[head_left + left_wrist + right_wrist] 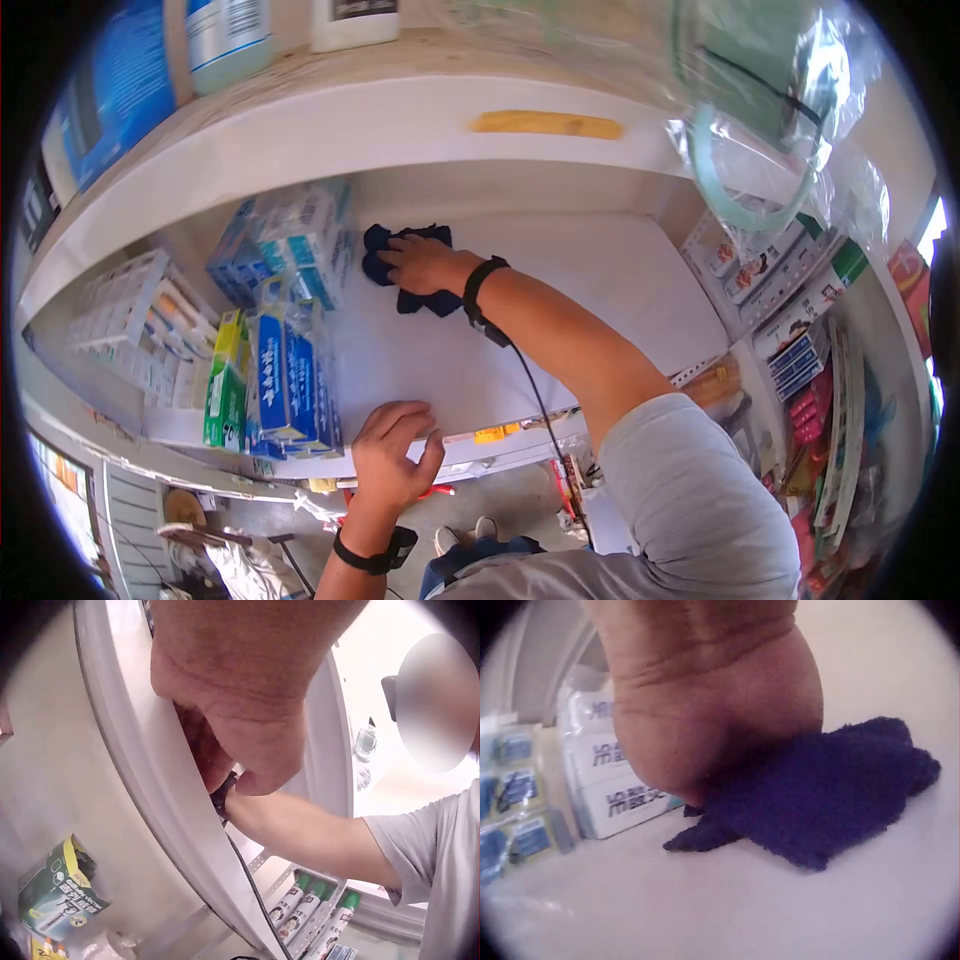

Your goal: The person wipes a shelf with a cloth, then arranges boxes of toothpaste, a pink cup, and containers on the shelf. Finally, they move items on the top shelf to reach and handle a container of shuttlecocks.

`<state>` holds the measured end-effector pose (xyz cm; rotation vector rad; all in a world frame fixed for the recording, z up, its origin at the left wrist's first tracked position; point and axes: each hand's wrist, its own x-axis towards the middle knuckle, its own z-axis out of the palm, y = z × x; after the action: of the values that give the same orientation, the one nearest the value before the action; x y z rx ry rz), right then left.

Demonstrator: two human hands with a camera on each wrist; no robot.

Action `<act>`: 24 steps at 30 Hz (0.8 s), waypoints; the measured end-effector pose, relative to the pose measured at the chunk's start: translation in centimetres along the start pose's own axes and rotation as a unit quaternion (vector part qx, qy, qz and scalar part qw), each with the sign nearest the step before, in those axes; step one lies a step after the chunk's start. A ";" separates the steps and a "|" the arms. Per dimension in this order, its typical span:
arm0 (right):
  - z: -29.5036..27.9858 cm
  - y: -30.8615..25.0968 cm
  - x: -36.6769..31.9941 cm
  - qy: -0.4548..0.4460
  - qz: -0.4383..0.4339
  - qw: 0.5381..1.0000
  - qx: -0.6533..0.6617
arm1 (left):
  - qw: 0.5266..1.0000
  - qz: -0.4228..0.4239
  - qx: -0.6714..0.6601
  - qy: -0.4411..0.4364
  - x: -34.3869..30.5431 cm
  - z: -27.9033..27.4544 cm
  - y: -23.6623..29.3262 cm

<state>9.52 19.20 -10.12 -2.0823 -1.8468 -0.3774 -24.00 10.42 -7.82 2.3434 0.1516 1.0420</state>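
Note:
On the white shelf board (pixel 560 290), a dark blue cloth (pixel 428 302) lies bunched beneath my right hand (pixel 428 266). The fingers of that hand curl into the cloth and hold it against the board. In the right wrist view the fuzzy cloth (pixel 832 799) spreads out from under the palm, which hides the fingertips. My left hand (pixel 392 455) is at the board's front edge, fingers loosely bent, thumb apart, holding nothing. Seen from the left wrist, this hand (pixel 240 727) hangs over the white edge.
Plastic-wrapped white boxes (pixel 300 235) stand just left of the cloth. Blue boxes (pixel 285 375) and a green-yellow box (pixel 228 380) are near the left hand. Overhead runs an upper shelf edge (pixel 400 115) with a clear plastic bag (pixel 800 120) hanging down. Packaged goods (pixel 765 260) line the right side.

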 end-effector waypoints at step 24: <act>-12.0 25.3 -14.9 -0.168 0.326 0.924 -0.112 | 0.999 -0.003 0.001 -0.037 0.2 0.0 -0.7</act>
<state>33.02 -1.88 -7.07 -2.9026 -1.1704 -0.0565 -23.76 11.08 -8.13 2.3775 0.1304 0.9524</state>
